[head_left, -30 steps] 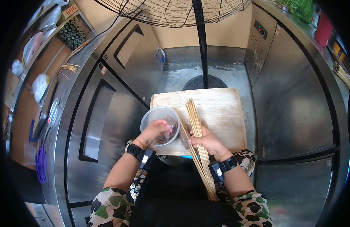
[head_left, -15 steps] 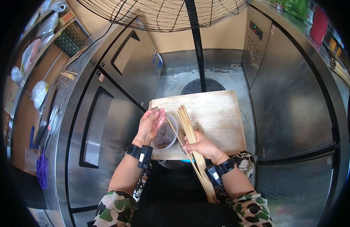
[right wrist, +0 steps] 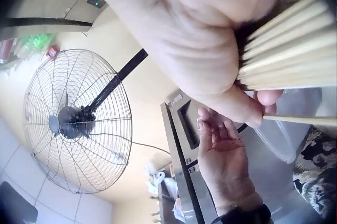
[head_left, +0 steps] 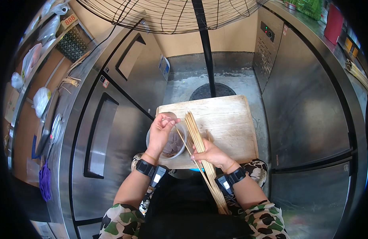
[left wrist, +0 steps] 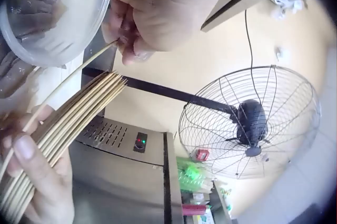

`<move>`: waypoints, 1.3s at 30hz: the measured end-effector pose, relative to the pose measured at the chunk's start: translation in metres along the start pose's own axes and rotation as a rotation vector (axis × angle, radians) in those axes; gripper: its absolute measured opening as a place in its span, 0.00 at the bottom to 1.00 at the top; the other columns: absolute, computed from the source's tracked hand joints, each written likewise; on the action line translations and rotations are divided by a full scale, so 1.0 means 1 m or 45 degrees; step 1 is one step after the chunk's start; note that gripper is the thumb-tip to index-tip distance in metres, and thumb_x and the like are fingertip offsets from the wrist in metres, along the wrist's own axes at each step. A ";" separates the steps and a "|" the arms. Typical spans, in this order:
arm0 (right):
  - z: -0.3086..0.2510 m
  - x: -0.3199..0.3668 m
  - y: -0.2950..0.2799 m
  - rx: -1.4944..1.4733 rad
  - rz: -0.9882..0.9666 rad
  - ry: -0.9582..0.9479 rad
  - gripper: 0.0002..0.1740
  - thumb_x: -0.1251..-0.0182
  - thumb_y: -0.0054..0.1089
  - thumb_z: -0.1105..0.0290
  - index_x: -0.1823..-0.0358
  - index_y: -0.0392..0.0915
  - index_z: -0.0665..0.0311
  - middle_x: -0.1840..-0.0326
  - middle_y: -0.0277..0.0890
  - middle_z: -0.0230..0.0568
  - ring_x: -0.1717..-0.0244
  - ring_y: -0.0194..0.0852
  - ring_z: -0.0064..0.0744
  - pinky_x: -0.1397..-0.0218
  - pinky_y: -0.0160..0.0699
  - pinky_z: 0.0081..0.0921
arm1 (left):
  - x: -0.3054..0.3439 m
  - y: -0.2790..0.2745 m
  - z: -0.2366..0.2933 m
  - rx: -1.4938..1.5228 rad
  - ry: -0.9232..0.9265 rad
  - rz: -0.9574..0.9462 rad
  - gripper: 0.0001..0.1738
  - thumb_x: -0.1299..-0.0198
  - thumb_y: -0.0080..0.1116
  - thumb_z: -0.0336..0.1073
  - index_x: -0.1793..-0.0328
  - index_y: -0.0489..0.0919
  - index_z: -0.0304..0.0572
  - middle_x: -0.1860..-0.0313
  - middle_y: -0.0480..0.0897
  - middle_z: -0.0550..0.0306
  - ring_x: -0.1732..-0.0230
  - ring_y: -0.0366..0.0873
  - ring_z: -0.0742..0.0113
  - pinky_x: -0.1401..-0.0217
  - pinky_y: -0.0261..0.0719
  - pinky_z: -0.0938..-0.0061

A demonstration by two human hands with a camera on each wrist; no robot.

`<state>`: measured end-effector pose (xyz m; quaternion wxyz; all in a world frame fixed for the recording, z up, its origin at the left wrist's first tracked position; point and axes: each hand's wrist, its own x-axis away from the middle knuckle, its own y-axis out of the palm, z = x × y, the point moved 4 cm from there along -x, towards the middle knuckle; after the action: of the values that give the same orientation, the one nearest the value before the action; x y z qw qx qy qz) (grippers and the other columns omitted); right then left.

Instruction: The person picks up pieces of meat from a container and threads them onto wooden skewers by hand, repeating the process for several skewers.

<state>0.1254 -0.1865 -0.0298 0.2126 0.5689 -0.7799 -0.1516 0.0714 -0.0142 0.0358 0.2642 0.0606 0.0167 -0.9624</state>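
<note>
My left hand (head_left: 161, 129) pinches a thin greyish-pink slice (head_left: 170, 117) above a clear round tub (head_left: 184, 149) of similar slices (head_left: 172, 144). In the left wrist view, the left fingers meet the tip of a single skewer (left wrist: 87, 62). My right hand (head_left: 214, 154) grips a thick bundle of wooden skewers (head_left: 198, 135), with the single skewer held apart between thumb and finger, slanting toward the left hand. Behind the right hand, something brownish (head_left: 206, 136) is partly hidden on the wooden board (head_left: 227, 115).
The board lies across the lap area. A black fan pole (head_left: 205, 51) rises beyond it, topped by a wire cage (head_left: 172, 16). Steel cabinets stand at left (head_left: 100, 135) and right (head_left: 311, 103). Bags and loose sticks (head_left: 71, 81) lie on the left counter.
The left hand has lifted out of the tub with a slice and moved up to the single skewer's tip. The right hand has shifted slightly left with the bundle.
</note>
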 end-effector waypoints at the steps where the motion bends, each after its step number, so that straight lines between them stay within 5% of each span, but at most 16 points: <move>1: -0.001 0.000 0.000 -0.002 -0.006 0.000 0.20 0.47 0.65 0.80 0.57 0.63 0.65 0.71 0.73 0.35 0.76 0.71 0.19 0.73 0.71 0.15 | 0.004 0.005 0.000 0.000 -0.012 -0.014 0.06 0.38 0.48 0.21 0.57 0.69 0.38 0.61 0.81 0.58 0.51 0.79 0.71 0.50 0.73 0.80; 10: 0.000 0.002 0.000 -0.022 -0.036 -0.024 0.19 0.46 0.64 0.82 0.57 0.64 0.64 0.71 0.73 0.35 0.76 0.71 0.20 0.73 0.72 0.16 | 0.005 -0.003 -0.016 -0.016 -0.002 0.146 0.06 0.37 0.51 0.25 0.57 0.68 0.42 0.60 0.81 0.58 0.59 0.79 0.73 0.62 0.77 0.81; 16: 0.001 0.001 0.000 -0.027 -0.049 -0.020 0.19 0.45 0.63 0.82 0.57 0.64 0.64 0.72 0.72 0.34 0.76 0.71 0.20 0.73 0.71 0.16 | 0.003 -0.010 -0.026 0.191 -0.404 0.256 0.06 0.35 0.50 0.29 0.54 0.68 0.42 0.57 0.82 0.51 0.60 0.80 0.68 0.59 0.81 0.75; 19: 0.000 0.003 0.000 -0.013 -0.049 -0.027 0.19 0.45 0.63 0.82 0.57 0.64 0.64 0.71 0.72 0.34 0.76 0.71 0.19 0.73 0.71 0.16 | 0.007 -0.004 -0.017 0.183 -0.416 0.308 0.07 0.35 0.50 0.31 0.52 0.71 0.40 0.57 0.82 0.51 0.59 0.81 0.67 0.58 0.81 0.75; 28: 0.000 0.002 0.001 -0.039 -0.055 -0.045 0.19 0.45 0.64 0.81 0.56 0.65 0.64 0.69 0.73 0.34 0.75 0.71 0.19 0.72 0.72 0.15 | 0.023 -0.001 -0.023 0.363 -0.761 0.025 0.12 0.35 0.52 0.35 0.50 0.76 0.37 0.56 0.83 0.53 0.54 0.80 0.66 0.52 0.78 0.76; 31: -0.003 0.004 0.001 -0.035 -0.038 -0.059 0.19 0.45 0.64 0.81 0.56 0.65 0.64 0.69 0.73 0.33 0.74 0.71 0.19 0.72 0.72 0.15 | 0.035 0.008 -0.024 0.417 -0.768 -0.035 0.12 0.35 0.52 0.34 0.49 0.76 0.37 0.54 0.82 0.52 0.54 0.80 0.65 0.50 0.79 0.75; 39: -0.007 0.006 0.004 -0.033 -0.056 -0.039 0.19 0.45 0.64 0.81 0.55 0.65 0.64 0.69 0.73 0.34 0.74 0.72 0.18 0.71 0.73 0.15 | 0.019 -0.001 -0.021 0.596 -0.537 0.334 0.13 0.36 0.50 0.29 0.46 0.74 0.38 0.49 0.80 0.51 0.50 0.79 0.62 0.49 0.79 0.77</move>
<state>0.1237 -0.1910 -0.0209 0.2045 0.5807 -0.7683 -0.1750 0.0565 -0.0214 0.0122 0.3623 -0.0792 -0.2676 -0.8893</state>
